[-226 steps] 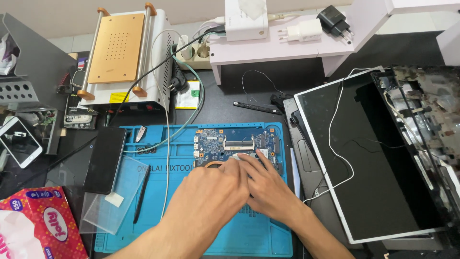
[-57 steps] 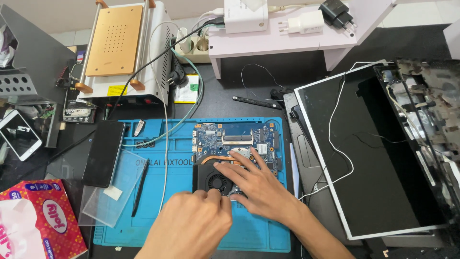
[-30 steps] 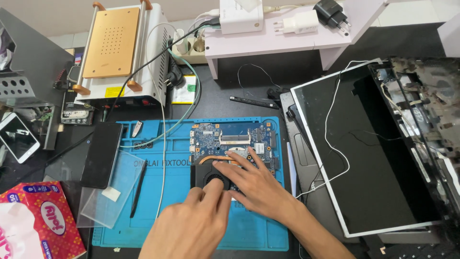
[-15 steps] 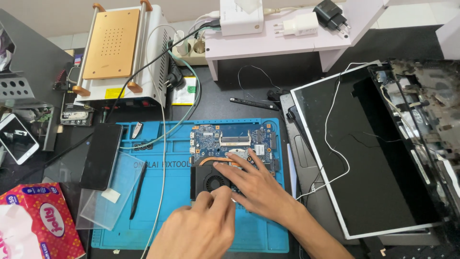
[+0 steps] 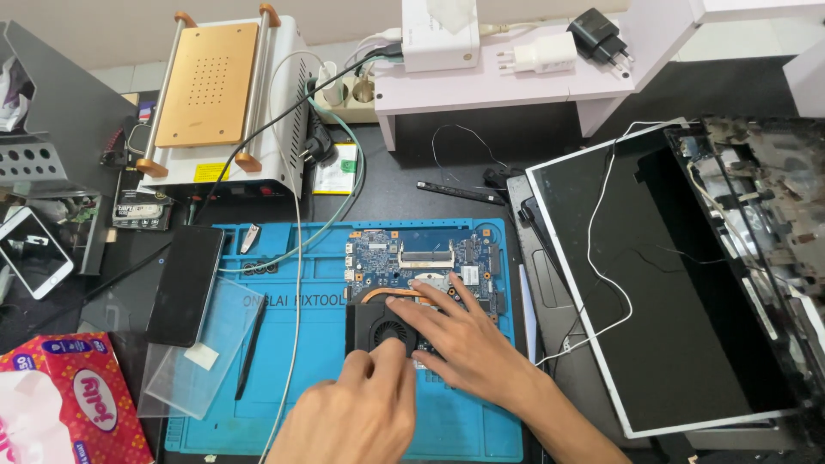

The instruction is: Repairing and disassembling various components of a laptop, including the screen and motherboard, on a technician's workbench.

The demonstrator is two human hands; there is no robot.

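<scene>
Motherboard [image 5: 421, 258], blue, lies bare on the blue repair mat [image 5: 301, 344] near the middle of the tabletop, toward its front edge, with the black cooling fan [image 5: 382, 326] and its copper heat pipe [image 5: 391, 294] seated over the board's near-left part. Judging by how things lie, the teardown is well along: the board is already out of the laptop, whose dark screen panel [image 5: 679, 283] and stripped shell [image 5: 773, 198] sit on the right side of the tabletop, while the fan assembly is still on the board and not yet lifted off. Your right hand [image 5: 468, 344] lies flat on the board, fingers [image 5: 421, 314] spread wide and pressing the fan's right edge and the heat sink area; it pins rather than grips. Your left hand [image 5: 361, 412] comes in from the front edge, fingers curled loosely, fingertips touching the near edge of the fan; whether they pinch a screw or small tool you cannot tell, since the knuckles hide it. A black stylus-like tool [image 5: 249, 348] and a clear glass sheet [image 5: 193, 352] rest at the mat's left side, and a dark phone [image 5: 185, 283] lies just left of the mat, all untouched.
</scene>
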